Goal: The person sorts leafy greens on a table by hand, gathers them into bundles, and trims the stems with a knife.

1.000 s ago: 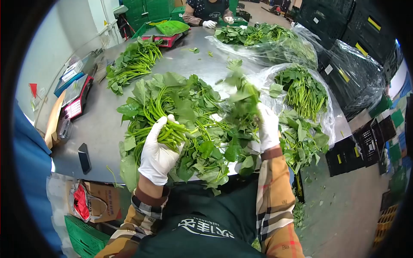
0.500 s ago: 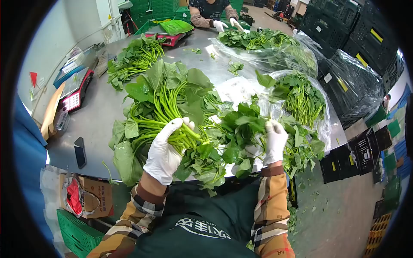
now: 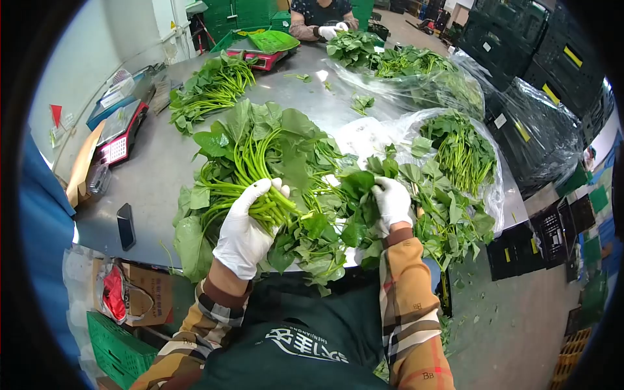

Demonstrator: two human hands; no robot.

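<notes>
My left hand (image 3: 246, 227), in a white glove, is wrapped round the thick green stems of a bunch of leafy greens (image 3: 250, 159). The bunch's broad leaves fan out away from me and to the left. To its right, my gloved right hand (image 3: 392, 203) has its fingers curled together at a dark green leafy sprig (image 3: 357, 188); the fingertips are partly hidden. Loose leafy greens (image 3: 312, 250) lie beneath and between both hands, and more loose sprigs (image 3: 448, 214) spread to the right of my right hand.
On the metal table (image 3: 156, 214) are a phone (image 3: 126, 226), a scale (image 3: 120, 140), another bundle of greens (image 3: 211, 88) and a plastic bag of greens (image 3: 458, 149). Across it, a co-worker's gloved hands (image 3: 331, 30) are beside more greens. Black crates (image 3: 504, 32) stand at right.
My right hand has moved left and slightly away from me, closer to the left hand. My left hand keeps its grip on the bunch. The co-worker's hands have drawn together beside greens.
</notes>
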